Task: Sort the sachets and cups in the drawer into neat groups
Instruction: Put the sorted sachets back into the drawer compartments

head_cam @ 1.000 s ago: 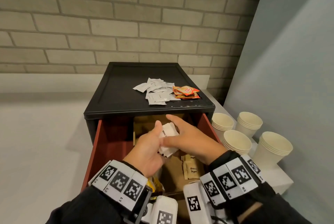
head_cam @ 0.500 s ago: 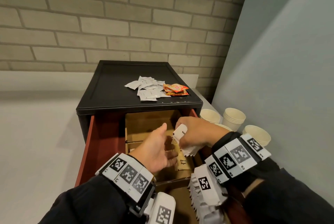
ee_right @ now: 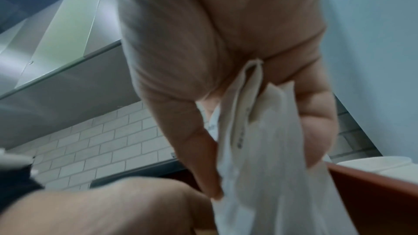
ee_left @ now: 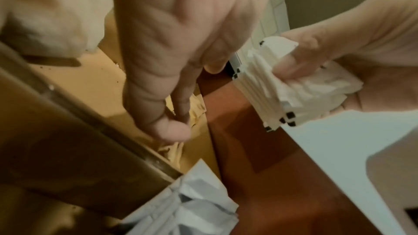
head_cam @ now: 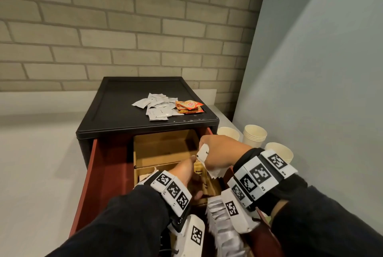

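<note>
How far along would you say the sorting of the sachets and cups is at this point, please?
Roughly midway. Done: white sachets and orange sachets piled on the cabinet top, cups stacked beside the drawer. In hand: the right hand grips a white sachet bundle; the left hand reaches for brown sachets. Left: those brown ones.

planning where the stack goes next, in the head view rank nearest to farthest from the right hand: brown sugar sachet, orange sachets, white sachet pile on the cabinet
1. brown sugar sachet, in the drawer, just left of the right hand.
2. orange sachets, cabinet top, right side.
3. white sachet pile, cabinet top, further left.
</note>
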The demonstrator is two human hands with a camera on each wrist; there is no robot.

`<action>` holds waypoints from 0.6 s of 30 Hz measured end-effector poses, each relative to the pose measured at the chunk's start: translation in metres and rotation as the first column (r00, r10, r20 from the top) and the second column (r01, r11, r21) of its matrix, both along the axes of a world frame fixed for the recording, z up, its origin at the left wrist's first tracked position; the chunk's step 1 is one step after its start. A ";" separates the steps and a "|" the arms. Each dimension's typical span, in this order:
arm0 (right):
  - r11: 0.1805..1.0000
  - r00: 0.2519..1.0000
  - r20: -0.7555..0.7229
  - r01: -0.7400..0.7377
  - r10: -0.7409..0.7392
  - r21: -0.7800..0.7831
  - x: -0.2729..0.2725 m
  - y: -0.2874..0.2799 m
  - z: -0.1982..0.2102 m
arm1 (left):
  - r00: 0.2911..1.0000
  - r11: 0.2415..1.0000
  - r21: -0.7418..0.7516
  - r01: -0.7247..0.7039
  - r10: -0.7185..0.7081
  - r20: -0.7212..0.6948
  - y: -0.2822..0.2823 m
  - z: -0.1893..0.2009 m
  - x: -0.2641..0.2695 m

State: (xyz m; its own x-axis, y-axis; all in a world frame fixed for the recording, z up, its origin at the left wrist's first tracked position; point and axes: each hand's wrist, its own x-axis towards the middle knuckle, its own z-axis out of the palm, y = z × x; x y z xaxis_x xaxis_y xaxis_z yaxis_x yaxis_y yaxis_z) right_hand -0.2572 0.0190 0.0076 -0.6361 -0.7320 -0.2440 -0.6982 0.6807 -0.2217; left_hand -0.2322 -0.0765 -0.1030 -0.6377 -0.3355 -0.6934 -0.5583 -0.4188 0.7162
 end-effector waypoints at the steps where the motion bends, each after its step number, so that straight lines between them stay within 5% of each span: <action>1: 1.000 1.000 -0.005 -0.012 0.012 0.008 0.000 0.001 -0.002 | 1.000 1.000 0.004 -0.011 0.011 -0.005 0.000 0.001 -0.001; 9: 0.980 0.986 -0.112 -0.103 0.124 0.172 0.006 -0.017 -0.019 | 0.977 0.981 0.027 -0.194 0.196 -0.089 -0.009 0.014 0.010; 18: 0.940 0.993 -0.077 -0.062 0.093 0.336 -0.014 -0.048 -0.071 | 0.969 0.970 0.119 -0.211 0.224 -0.106 -0.006 0.018 0.010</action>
